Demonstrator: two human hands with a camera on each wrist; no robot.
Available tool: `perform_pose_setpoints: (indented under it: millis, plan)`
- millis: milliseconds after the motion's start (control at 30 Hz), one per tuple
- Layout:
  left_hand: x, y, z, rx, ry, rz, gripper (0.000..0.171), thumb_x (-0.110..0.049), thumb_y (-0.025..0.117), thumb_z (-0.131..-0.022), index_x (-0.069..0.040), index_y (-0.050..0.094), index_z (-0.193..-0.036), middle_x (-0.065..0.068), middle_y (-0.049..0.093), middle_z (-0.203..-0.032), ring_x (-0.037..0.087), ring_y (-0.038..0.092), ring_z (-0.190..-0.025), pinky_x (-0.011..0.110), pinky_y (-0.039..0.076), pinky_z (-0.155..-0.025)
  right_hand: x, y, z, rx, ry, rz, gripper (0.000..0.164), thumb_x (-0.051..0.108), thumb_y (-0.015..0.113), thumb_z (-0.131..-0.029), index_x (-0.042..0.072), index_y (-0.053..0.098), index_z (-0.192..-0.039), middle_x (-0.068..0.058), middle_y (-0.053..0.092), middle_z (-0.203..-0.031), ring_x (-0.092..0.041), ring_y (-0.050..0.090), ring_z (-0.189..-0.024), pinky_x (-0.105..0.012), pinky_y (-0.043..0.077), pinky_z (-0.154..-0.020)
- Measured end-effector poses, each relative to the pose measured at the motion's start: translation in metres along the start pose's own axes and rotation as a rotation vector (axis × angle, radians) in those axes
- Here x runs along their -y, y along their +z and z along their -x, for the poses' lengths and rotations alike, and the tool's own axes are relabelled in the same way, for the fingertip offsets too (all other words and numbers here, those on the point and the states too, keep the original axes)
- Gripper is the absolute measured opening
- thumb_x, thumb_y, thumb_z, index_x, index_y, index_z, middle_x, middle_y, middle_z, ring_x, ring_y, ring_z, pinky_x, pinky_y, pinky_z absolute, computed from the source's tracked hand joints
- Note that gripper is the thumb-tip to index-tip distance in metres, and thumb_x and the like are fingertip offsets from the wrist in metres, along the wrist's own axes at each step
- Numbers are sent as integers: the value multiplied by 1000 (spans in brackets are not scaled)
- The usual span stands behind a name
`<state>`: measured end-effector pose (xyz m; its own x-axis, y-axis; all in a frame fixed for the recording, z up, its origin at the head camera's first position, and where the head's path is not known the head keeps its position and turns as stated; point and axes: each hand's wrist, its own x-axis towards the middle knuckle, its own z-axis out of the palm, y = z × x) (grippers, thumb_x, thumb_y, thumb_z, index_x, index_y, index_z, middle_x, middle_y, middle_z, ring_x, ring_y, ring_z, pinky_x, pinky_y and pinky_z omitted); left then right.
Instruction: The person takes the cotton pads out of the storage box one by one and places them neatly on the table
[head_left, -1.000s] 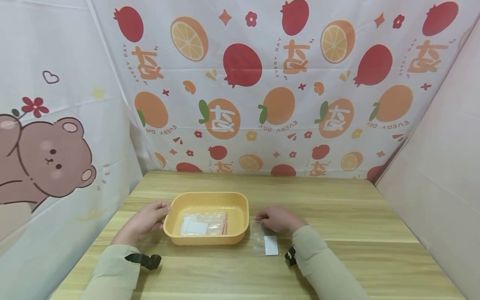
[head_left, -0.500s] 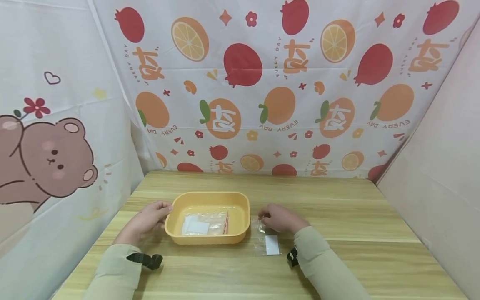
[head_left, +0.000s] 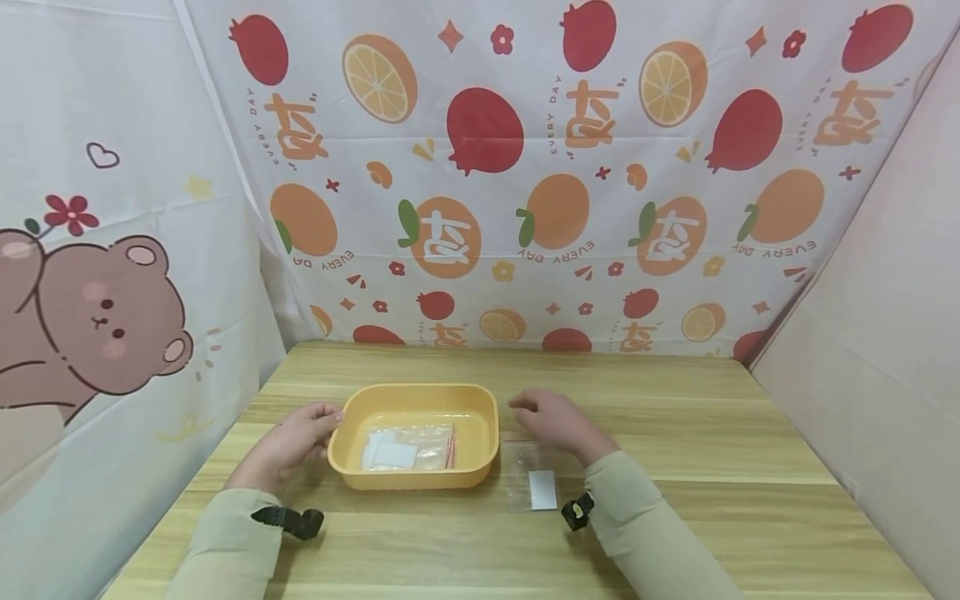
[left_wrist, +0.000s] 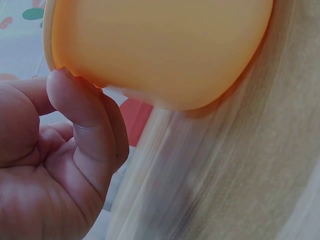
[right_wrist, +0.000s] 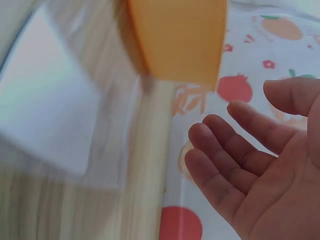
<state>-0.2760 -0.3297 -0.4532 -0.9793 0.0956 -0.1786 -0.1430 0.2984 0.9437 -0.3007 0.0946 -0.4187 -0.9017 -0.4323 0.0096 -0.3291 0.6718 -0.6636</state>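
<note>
My left hand [head_left: 296, 440] holds the left end of a yellow plastic basin [head_left: 416, 480] by its rim. In the left wrist view, the fingers [left_wrist: 82, 107] curl up against the basin's outer wall. Inside the basin lie clear zip bags with red seal strips [head_left: 450, 447] and white labels [head_left: 395, 455]. Right of the basin, another clear zip bag [head_left: 519, 479] lies on the table, its white label [head_left: 543, 490] toward me. My right hand [head_left: 558, 423] hovers just beyond that bag's far end, fingers relaxed and holding nothing, as the right wrist view shows.
The wood-grain table [head_left: 465, 550] extends around the basin on all sides. A fruit-printed cloth [head_left: 555, 275] hangs behind it, a bear-printed cloth [head_left: 112, 317] on the left and a plain pale one [head_left: 870, 350] on the right. Black straps circle both sleeves.
My right hand has let go of the far edge of the bag on the table and moved up and away from it. The left hand and the basin have stayed in place.
</note>
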Motion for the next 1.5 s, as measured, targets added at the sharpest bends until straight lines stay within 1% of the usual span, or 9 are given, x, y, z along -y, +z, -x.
perform_pose_setpoints:
  millis: [133,333,567,700,933,1100,1200,1333,1500]
  plan:
    - [-1,1,1,4,-5,-1,34,-19,47,-109,10,49,-126,9,61,-92,18,60,-78,30,55,-64,13,0,2,11,23,-110,39,29,53,-104,10,62,-138,-6,61,-138,-29,53,-129,-52,44,-104]
    - [0,1,2,9,-5,6,35,-20,48,-109,10,49,-126,9,61,-93,18,60,-78,30,55,-64,28,5,1,44,20,-260,48,37,53,-104,7,57,-143,-10,59,-140,-28,57,-124,-52,44,-104]
    - [3,-3,3,9,5,-1,33,-19,47,-109,10,48,-125,10,61,-94,18,60,-79,31,56,-66,44,13,-7,-8,39,-346,49,34,55,-103,6,56,-143,-10,60,-138,-33,55,-127,-54,43,-105]
    - [3,-3,4,9,1,-13,34,-20,47,-109,10,48,-125,11,61,-94,19,60,-80,31,55,-66,52,20,-13,67,64,-466,53,33,57,-101,4,52,-146,-15,60,-134,-40,59,-120,-54,47,-101]
    - [1,-1,3,29,25,0,42,-16,46,-109,13,39,-139,15,62,-102,19,61,-82,29,55,-65,61,42,-24,175,121,-646,57,26,56,-104,-5,41,-149,-23,52,-142,-44,54,-126,-52,46,-103]
    - [0,-1,1,32,29,9,45,-16,45,-109,11,35,-144,16,63,-105,19,62,-80,29,55,-63,72,50,-26,217,173,-676,62,27,57,-103,-5,36,-152,-22,51,-143,-45,55,-124,-52,50,-98]
    - [-1,-1,0,29,26,8,45,-16,45,-109,10,35,-145,16,63,-106,19,63,-80,30,55,-63,77,54,-27,216,197,-683,65,27,58,-102,-5,34,-153,-25,49,-144,-47,54,-125,-53,51,-96]
    - [-1,-1,0,23,21,-5,45,-16,45,-109,10,36,-145,16,63,-105,20,63,-80,30,55,-63,82,59,-31,193,214,-662,67,26,59,-100,-5,33,-153,-28,48,-144,-49,53,-124,-55,52,-92]
    - [-2,-2,0,28,26,-9,45,-16,45,-109,10,35,-145,16,63,-104,20,63,-80,30,56,-64,82,62,-36,186,207,-606,66,26,58,-101,-5,33,-153,-25,43,-150,-48,52,-125,-53,55,-87]
